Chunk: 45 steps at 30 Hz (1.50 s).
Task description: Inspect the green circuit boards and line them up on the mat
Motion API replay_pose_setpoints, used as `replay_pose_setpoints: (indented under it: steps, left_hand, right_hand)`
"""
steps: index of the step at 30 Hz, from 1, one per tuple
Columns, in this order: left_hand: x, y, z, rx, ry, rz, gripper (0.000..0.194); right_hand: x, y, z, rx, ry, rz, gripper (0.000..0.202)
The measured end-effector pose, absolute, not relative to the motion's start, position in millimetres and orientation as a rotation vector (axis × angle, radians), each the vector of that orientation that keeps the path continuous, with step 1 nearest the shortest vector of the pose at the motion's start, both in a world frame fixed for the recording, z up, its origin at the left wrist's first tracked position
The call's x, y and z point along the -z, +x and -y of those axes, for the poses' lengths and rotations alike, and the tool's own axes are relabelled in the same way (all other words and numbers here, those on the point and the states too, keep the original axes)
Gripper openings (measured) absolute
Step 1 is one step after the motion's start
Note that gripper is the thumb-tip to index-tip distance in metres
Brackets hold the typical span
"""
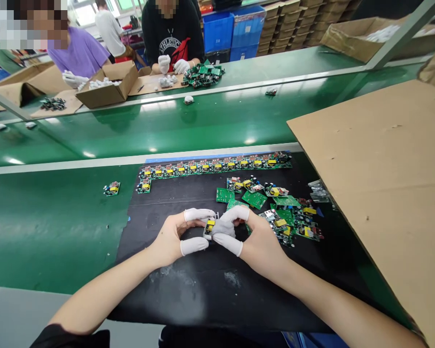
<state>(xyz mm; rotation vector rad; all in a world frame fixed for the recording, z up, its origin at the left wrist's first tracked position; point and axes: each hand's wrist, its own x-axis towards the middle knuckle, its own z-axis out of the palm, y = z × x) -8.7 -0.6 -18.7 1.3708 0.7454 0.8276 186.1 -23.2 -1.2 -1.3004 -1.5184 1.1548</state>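
My left hand [181, 234] and my right hand [252, 232] meet over the black mat [174, 212], with white finger cots on the thumbs and fingers. Between them is a small circuit board [210, 225] with a yellow component. My left fingertips grip its left edge; the right fingers close around its right side, which they partly hide. Just past my right hand lies a loose heap of circuit boards [281, 215], some green side up. Along the mat's far edge runs a row of boards [205, 166], with one more board [144, 186] below its left end.
A large cardboard sheet [377, 169] slants in from the right. One board [112, 188] lies left of the mat. Beyond, a green conveyor [217, 116] carries a few small items. Two co-workers sit across it, beside a carton [110, 87] and a board pile [203, 75].
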Motion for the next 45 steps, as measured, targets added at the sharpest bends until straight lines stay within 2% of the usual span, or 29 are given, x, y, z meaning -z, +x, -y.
replay_pose_setpoints:
  steps: [6, 12, 17, 24, 33, 45]
  left_hand:
    - [14, -9, 2, -0.683, 1.095, -0.78, 0.056]
    - [7, -4, 4, -0.723, 1.026, -0.753, 0.048]
    - [4, -1, 2, -0.819, 0.99, -0.759, 0.043]
    - [5, -5, 1, -0.84, 1.048, -0.669, 0.043]
    - [13, -8, 3, -0.774, 1.113, -0.707, 0.05]
    - [14, -8, 5, -0.781, 1.117, -0.776, 0.051]
  right_hand:
    - [1, 185, 29, -1.033, -1.154, 1.563, 0.016]
    - [1, 184, 27, -0.576, -0.952, 1.718, 0.019]
    - [0, 188, 29, -0.449, -0.92, 1.744, 0.019]
    - [1, 188, 30, -0.772, -1.008, 1.615, 0.006]
    - [9, 179, 30, -1.117, -1.111, 1.437, 0.008]
    - [7, 177, 31, -1.159, -1.065, 1.354, 0.008]
